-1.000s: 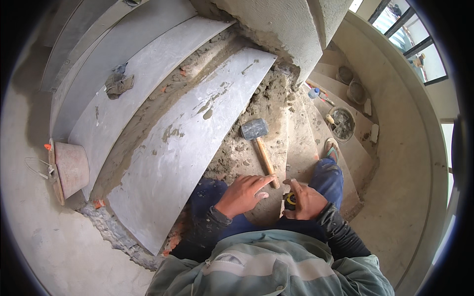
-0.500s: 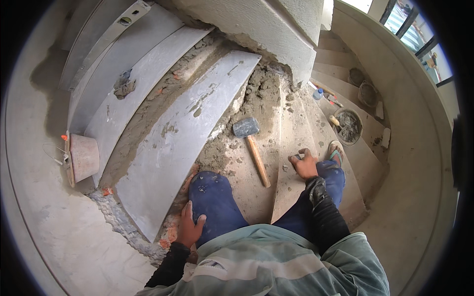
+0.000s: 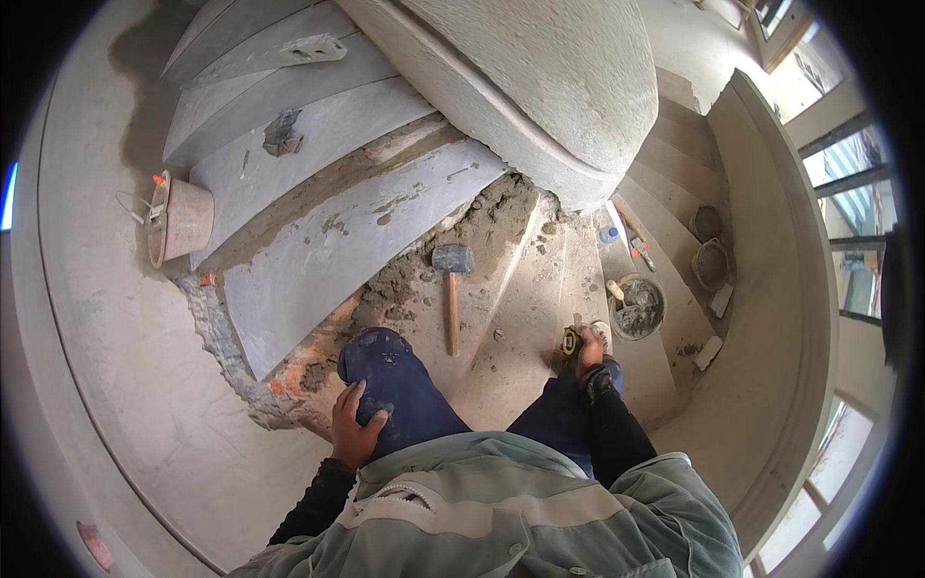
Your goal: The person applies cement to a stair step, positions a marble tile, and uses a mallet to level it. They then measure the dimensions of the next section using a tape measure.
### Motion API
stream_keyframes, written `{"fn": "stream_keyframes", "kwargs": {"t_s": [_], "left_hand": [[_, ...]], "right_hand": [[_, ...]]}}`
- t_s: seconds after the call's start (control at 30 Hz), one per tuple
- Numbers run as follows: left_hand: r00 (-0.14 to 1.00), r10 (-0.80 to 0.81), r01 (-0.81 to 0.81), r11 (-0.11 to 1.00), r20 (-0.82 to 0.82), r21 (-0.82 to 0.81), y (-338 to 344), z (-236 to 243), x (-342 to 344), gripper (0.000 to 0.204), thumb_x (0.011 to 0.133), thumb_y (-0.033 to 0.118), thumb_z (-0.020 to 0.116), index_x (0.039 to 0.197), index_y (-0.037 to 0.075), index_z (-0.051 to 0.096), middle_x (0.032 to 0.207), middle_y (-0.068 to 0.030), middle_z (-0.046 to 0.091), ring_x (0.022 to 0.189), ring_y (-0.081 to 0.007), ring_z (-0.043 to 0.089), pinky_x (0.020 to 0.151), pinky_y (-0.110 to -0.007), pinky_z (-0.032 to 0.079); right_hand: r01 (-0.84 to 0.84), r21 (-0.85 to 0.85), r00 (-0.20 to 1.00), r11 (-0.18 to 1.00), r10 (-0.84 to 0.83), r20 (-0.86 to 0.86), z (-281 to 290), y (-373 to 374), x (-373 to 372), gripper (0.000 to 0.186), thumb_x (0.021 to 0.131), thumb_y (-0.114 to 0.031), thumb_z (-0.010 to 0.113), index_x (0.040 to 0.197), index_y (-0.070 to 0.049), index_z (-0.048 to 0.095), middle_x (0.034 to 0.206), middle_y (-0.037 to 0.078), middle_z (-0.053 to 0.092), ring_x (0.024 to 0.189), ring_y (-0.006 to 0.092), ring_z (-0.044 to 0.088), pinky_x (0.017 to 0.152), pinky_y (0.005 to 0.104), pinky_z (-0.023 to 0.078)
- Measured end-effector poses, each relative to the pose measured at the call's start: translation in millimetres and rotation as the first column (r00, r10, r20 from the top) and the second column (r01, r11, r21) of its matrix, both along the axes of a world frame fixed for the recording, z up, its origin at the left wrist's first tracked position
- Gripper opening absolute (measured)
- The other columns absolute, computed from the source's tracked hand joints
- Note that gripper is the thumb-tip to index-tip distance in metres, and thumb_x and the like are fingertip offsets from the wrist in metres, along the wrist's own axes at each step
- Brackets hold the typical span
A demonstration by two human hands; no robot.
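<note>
My right hand (image 3: 590,354) is closed round a black and yellow tape measure (image 3: 569,340), beside my right leg. My left hand (image 3: 356,424) lies on my left thigh with its fingers stretched out and nothing in it. Between my knees and the mortar, a mallet (image 3: 453,258) with a dark head and wooden handle lies on the stair. To its left, a grey slab (image 3: 337,246) spotted with wet mortar rests along a step. Crumbly mortar (image 3: 409,265) runs along the slab's near edge.
A bucket (image 3: 188,220) lies tipped at the left wall. On the right steps stand a mortar tub (image 3: 640,306), a bottle (image 3: 608,234) and two more buckets (image 3: 711,264). A spirit level (image 3: 313,48) lies on the upper slabs. A curved wall (image 3: 771,318) bounds the right.
My view has tilted up and shows more of the lower stairs. My right hand has turned, and the tape measure in it now shows plainly. The left hand stays on my thigh.
</note>
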State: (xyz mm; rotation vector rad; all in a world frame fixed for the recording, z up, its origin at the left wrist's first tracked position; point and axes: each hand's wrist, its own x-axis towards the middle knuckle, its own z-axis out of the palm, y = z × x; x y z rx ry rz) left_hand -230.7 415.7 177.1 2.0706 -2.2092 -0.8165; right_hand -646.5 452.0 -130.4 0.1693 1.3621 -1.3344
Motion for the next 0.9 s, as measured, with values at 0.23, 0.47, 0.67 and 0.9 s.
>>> {"fn": "stream_keyframes", "kwargs": {"t_s": [0.23, 0.47, 0.67, 0.9], "left_hand": [[0.842, 0.471, -0.455, 0.882, -0.265, 0.121, 51, 108, -82, 0.052, 0.089, 0.022, 0.070, 0.135, 0.000, 0.059, 0.115, -0.0194, 0.067, 0.109, -0.0331, 0.065, 0.094, -0.042, 0.050], [0.623, 0.762, -0.746, 0.647, -0.178, 0.159, 201, 79, -95, 0.040, 0.104, 0.031, 0.055, 0.126, -0.001, 0.064, 0.113, -0.0175, 0.067, 0.101, -0.0291, 0.065, 0.093, -0.038, 0.049], [0.124, 0.962, -0.725, 0.255, -0.243, 0.639, 301, 45, -179, 0.052, 0.105, 0.040, 0.052, 0.136, -0.001, 0.058, 0.132, -0.0211, 0.065, 0.123, -0.0239, 0.060, 0.106, -0.035, 0.043], [0.403, 0.913, -0.560, 0.304, -0.067, 0.771, 269, 46, -222, 0.060, 0.096, 0.050, 0.061, 0.134, 0.005, 0.064, 0.129, -0.0221, 0.066, 0.121, -0.0339, 0.063, 0.107, -0.041, 0.046]], "right_hand": [[-0.198, 0.212, 0.980, 0.957, 0.187, 0.069, 37, 51, -147, 0.026, 0.096, -0.037, 0.057, 0.097, -0.011, 0.060, 0.075, 0.006, 0.060, 0.062, 0.0271, 0.064, 0.054, 0.0411, 0.053], [-0.744, 0.665, -0.380, -0.068, 0.861, -0.337, 24, 52, -335, 0.035, 0.093, -0.031, 0.062, 0.113, -0.002, 0.067, 0.084, 0.015, 0.069, 0.069, 0.0295, 0.068, 0.066, 0.0449, 0.057], [-0.588, 0.788, -0.147, -0.183, 0.982, 0.119, 103, -53, -278, 0.040, 0.085, -0.032, 0.074, 0.107, -0.001, 0.064, 0.079, 0.014, 0.064, 0.066, 0.0304, 0.063, 0.063, 0.0498, 0.056], [-0.781, 0.623, -0.266, -0.046, 0.926, -0.266, 116, -118, -153, 0.039, 0.081, -0.032, 0.077, 0.096, 0.001, 0.062, 0.080, 0.010, 0.064, 0.076, 0.0239, 0.064, 0.062, 0.0443, 0.054]]}}
